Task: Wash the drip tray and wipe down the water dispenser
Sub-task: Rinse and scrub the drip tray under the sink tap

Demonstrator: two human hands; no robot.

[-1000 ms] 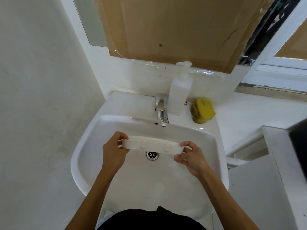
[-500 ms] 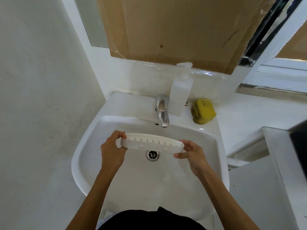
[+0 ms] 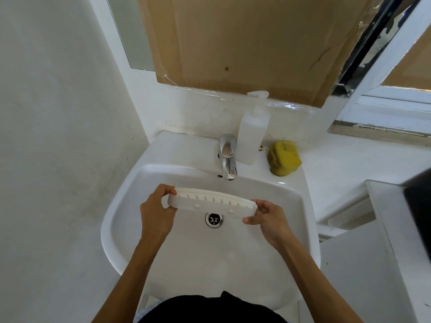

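Observation:
A long white drip tray with a row of slots hangs over the white sink, just in front of the chrome tap and above the drain. My left hand grips its left end, fingers curled over the top edge. My right hand pinches its right end between thumb and fingers. The tray is tilted so its slotted face shows. No water runs from the tap. The water dispenser is out of view.
A white pump soap bottle stands behind the tap, and a yellow sponge lies on the sink's back right rim. Cardboard covers the mirror above. A white counter is at the right, a plain wall at the left.
The tray has been turned in both hands: earlier it showed its narrow edge, now its slotted face is tipped up toward me. It has also shifted slightly toward the tap.

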